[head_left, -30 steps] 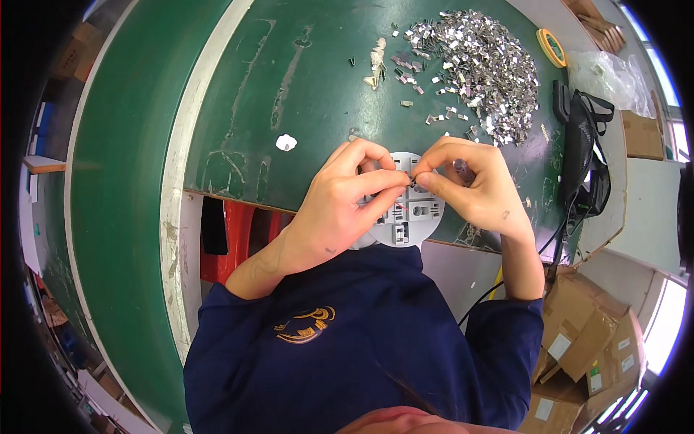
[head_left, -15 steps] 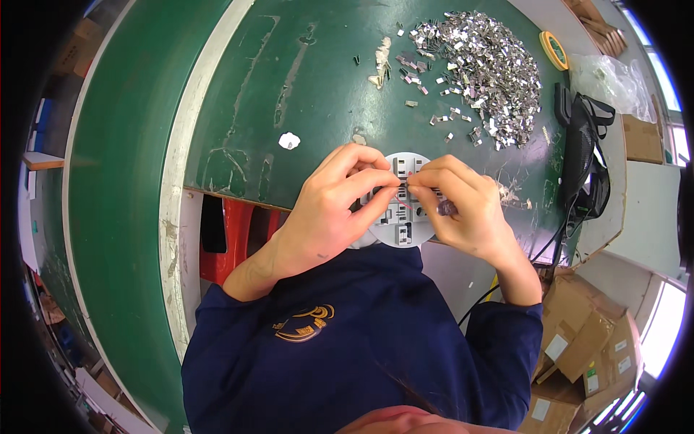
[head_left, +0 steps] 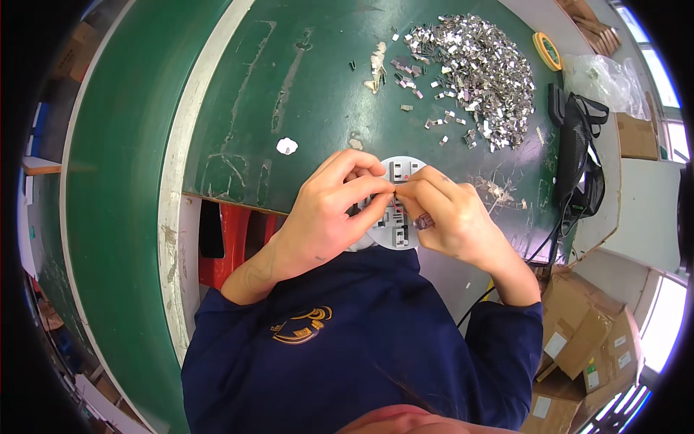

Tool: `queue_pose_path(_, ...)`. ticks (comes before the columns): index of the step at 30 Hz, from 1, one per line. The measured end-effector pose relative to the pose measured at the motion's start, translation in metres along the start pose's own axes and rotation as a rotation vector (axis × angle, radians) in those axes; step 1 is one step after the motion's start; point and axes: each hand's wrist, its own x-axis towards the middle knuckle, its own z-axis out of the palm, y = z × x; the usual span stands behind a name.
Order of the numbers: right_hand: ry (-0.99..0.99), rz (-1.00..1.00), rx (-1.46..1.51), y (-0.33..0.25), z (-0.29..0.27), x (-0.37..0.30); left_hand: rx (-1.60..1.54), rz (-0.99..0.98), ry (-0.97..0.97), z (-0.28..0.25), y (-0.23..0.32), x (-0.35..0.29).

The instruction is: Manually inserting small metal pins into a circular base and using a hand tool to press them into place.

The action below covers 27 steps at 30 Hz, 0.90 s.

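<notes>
A round light-grey plate (head_left: 405, 160) with raised blocks and slots lies at the table's near edge, partly hidden under my hands. My left hand (head_left: 334, 199) reaches over its left side, thumb and forefinger pinched together. From the other side my right hand (head_left: 454, 217) pinches too, its fingertips meeting the left ones above the plate. A thin reddish strand (head_left: 397, 205) shows just below the fingertips; what exactly they grip is too small to tell. Tucked in the curled fingers of my right hand is a dark purplish, see-through piece (head_left: 424, 221).
A heap of small shiny metal clips (head_left: 488, 79) covers the back right of the green table (head_left: 318, 94). Loose clips and a white scrap (head_left: 287, 146) lie nearer. A yellow tape roll (head_left: 547, 51), a clear plastic bag (head_left: 603, 79) and a black strapped bag (head_left: 578, 152) line the right edge.
My right hand has shifted slightly left, so its fingertips now meet those of my left hand. The left hand has hardly moved.
</notes>
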Motion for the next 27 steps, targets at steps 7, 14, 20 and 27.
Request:
queue_pose_path(7,0.088,0.194,0.244,-0.013,-0.028,0.014,0.048,0.049,-0.098,-0.009,0.001,-0.004)
queue_pose_path(14,0.428,0.054,1.330,-0.008,-0.023,0.022,0.274,0.061,-0.248,0.000,0.012,-0.007)
queue_pose_path(20,0.366,0.052,1.333,-0.010,-0.007,0.032,0.325,0.098,-0.282,0.002,0.010,-0.005)
queue_pose_path(27,0.325,0.004,1.379,-0.004,0.000,0.032,0.319,0.080,-0.290,0.002,0.011,-0.006)
